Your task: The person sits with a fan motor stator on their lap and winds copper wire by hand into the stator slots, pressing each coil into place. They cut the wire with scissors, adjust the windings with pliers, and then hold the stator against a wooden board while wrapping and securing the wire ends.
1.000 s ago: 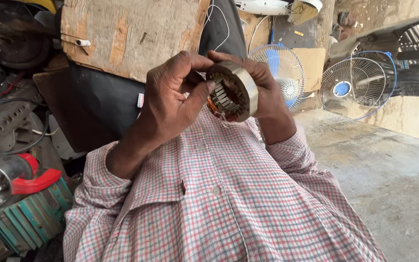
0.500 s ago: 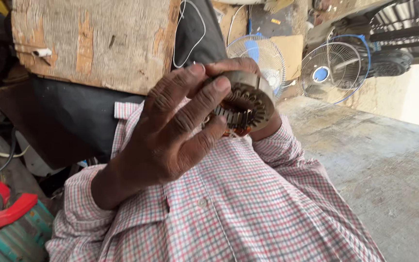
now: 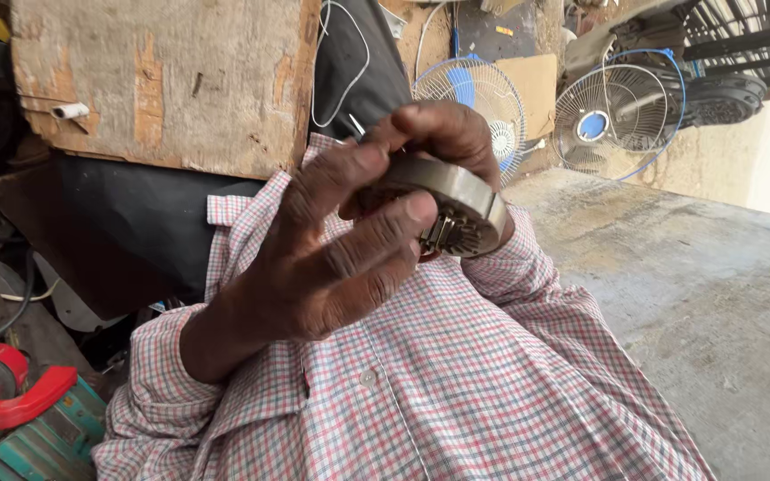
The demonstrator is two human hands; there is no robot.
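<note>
From the head camera, looking down the person's chest, both hands are raised in front of a checked shirt (image 3: 456, 383) and meet on one object: a round metal motor core (image 3: 456, 207), a grey ring with slotted teeth showing on its lower edge. It sits between the two hands, tilted so the flat band of the ring faces up and to the right.

The left hand (image 3: 331, 258) is nearest the camera and covers much of the core. Its fingers are curled about halfway closed, with the fingertips (image 3: 416, 209) pressed against the ring's near face and the thumb side up by its top edge. The right hand (image 3: 443, 134) lies behind and above the core, fingers bent over the ring's far rim, so it is closed on the piece as well; its palm is hidden by the core and the other hand.

Above and to the left of the hands is a worn wooden board (image 3: 162, 80). Beyond the right hand stand two wire-guarded fans (image 3: 621, 116) with blue hubs on the concrete floor (image 3: 715, 303). Down past the left elbow is a red and green machine part (image 3: 20, 419), well apart from the hands.
</note>
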